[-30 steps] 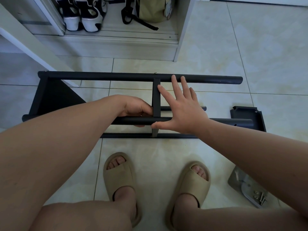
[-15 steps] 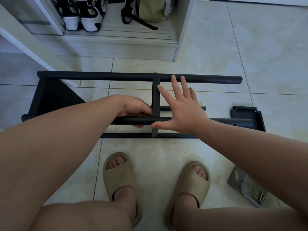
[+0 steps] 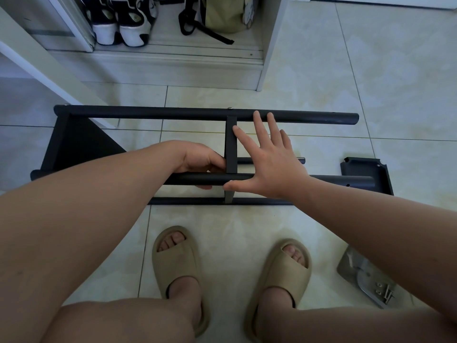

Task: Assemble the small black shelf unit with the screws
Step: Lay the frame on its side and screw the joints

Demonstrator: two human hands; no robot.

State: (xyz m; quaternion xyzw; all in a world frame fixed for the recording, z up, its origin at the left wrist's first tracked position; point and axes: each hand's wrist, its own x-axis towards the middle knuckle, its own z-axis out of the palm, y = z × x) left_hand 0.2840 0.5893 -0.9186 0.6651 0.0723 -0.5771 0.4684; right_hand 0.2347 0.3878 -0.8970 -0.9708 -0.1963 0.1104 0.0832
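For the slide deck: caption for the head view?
Left hand grips the near round black metal tube beside the flat black crossbar; thumb of the open right hand touches the tube.

I'm looking down at a floor of pale, glossy cream tiles with thin grey grout lines. Ahead stands a white cabinet, open at the bottom, with black-and-white sneakers and an olive bag inside. A slanted white board crosses at left. The light is soft and dim.
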